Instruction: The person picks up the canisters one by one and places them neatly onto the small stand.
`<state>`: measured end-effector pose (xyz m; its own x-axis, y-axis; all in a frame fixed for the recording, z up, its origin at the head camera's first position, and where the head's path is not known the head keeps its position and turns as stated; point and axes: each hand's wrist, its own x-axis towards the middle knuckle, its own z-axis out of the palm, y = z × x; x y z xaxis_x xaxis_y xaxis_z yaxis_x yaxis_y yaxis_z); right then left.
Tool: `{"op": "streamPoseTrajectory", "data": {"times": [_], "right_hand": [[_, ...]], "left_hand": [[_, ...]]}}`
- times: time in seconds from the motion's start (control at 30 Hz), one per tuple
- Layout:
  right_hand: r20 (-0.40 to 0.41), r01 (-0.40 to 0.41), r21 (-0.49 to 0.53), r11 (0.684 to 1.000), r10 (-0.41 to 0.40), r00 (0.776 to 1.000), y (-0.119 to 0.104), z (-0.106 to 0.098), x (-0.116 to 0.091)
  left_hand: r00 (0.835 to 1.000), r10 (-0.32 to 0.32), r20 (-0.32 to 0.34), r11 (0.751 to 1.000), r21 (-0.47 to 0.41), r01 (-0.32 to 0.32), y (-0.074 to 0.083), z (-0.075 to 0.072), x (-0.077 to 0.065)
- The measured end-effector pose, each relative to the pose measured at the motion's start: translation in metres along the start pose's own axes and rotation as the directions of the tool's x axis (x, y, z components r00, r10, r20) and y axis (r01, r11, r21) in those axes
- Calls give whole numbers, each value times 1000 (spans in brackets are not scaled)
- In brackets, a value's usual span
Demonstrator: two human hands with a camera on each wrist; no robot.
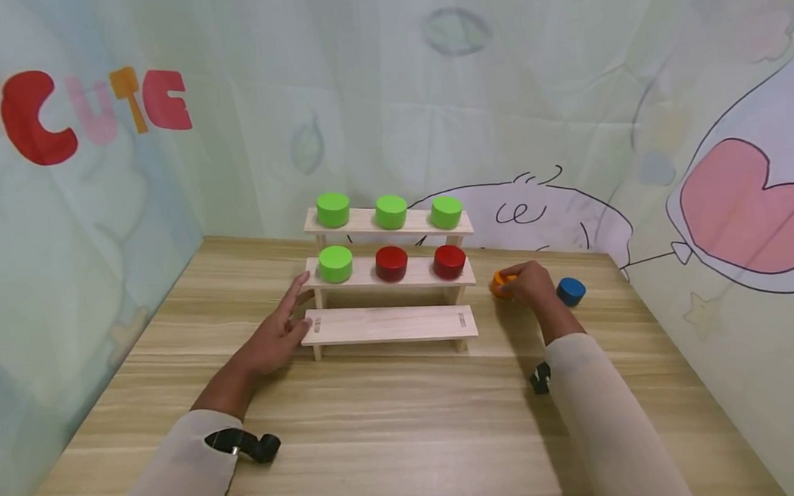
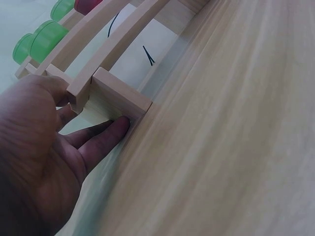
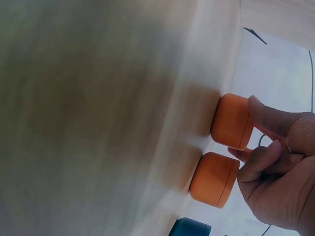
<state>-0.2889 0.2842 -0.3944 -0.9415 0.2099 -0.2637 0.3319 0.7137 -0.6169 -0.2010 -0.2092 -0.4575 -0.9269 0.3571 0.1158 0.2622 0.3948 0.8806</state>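
Note:
In the head view, my left hand (image 1: 276,339) touches the left end of a three-tier wooden stand (image 1: 388,324), its index finger and thumb spread apart. The left wrist view shows one digit against the stand's leg (image 2: 120,93), low by the table. My right hand (image 1: 532,285) pinches an orange round block (image 3: 231,122) on the table, right of the stand. A second orange round block (image 3: 214,179) sits beside it, close to the curled fingers; in the head view the hand hides most of this pair. A blue round block (image 1: 570,291) stands right of that hand.
Three green round blocks (image 1: 391,212) stand on the top tier. The middle tier carries another green block (image 1: 336,264) and two red blocks (image 1: 392,263). Printed cloth (image 1: 374,90) surrounds the wooden table (image 1: 395,445) at the back and sides.

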Motion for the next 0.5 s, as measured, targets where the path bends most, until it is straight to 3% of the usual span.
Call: {"op": "streamPoseTrajectory", "data": {"times": [0.23, 0.5], "right_hand": [[-8, 35, -54, 998, -35, 999, 0, 2, -2], [-41, 72, -42, 997, -74, 996, 2, 2, -3]], "left_hand": [[1000, -1, -2, 1000, 1, 1, 1, 0, 0], [1000, -2, -2, 1000, 4, 2, -2, 0, 1]]}}
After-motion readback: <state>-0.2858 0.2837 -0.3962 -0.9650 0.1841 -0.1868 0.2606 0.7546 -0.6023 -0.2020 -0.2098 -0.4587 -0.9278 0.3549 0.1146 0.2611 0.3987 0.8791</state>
